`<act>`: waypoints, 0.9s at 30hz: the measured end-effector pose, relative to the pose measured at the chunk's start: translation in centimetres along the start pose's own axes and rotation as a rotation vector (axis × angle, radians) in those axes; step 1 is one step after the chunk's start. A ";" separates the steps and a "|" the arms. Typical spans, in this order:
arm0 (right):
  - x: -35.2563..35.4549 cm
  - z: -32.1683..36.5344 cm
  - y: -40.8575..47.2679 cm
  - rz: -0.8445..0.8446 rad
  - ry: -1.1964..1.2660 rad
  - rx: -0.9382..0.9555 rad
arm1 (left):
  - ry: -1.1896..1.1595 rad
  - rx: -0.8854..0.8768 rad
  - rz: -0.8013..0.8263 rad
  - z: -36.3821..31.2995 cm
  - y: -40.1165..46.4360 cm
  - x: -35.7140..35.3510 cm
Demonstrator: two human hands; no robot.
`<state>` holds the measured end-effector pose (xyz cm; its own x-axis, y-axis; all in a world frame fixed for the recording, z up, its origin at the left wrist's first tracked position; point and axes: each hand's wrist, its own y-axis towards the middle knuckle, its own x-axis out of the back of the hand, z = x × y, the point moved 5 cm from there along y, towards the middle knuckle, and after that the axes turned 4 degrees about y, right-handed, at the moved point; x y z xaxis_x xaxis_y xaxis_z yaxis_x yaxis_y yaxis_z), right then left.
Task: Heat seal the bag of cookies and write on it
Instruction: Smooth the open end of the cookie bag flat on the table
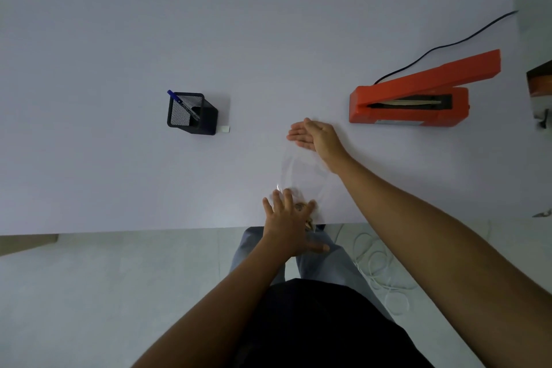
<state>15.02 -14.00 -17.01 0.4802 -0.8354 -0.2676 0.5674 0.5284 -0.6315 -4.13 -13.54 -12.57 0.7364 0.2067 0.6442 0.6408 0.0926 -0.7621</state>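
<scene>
Clear plastic cookie bag (301,176) lay flat at near table (119,69) edge. Left hand (288,227) pressed cookie end, fingers spread; right hand (315,136) flat, fingers straight, smoothing mouth. Advice: flatten wrinkles before orange heat sealer (418,98), right.

Cookies (299,207) mostly hidden under left hand (288,225); count unclear.

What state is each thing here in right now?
Sealer: arm raised, corded.
Bag: flat on table, unsealed.
Pen: in holder.
Left hand: fingers spread, pressing the bag's near end.
Right hand: flat on bag's far end.
</scene>
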 end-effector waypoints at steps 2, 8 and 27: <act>-0.3 -0.3 -1.5 0.011 -0.003 0.012 | -0.006 -0.003 0.000 0.0 0.1 0.1; -0.7 -6.0 -7.8 0.132 -0.145 -0.118 | -0.006 -0.009 0.041 0.0 0.1 0.3; 5.8 -1.1 -5.2 -0.425 -0.204 0.127 | 0.011 -0.014 0.025 0.2 0.1 0.0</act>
<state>14.14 -21.76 -16.10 0.3020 -0.9413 0.1506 0.8127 0.1717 -0.5569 -4.15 -13.31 -12.68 0.7547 0.1980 0.6255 0.6249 0.0734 -0.7772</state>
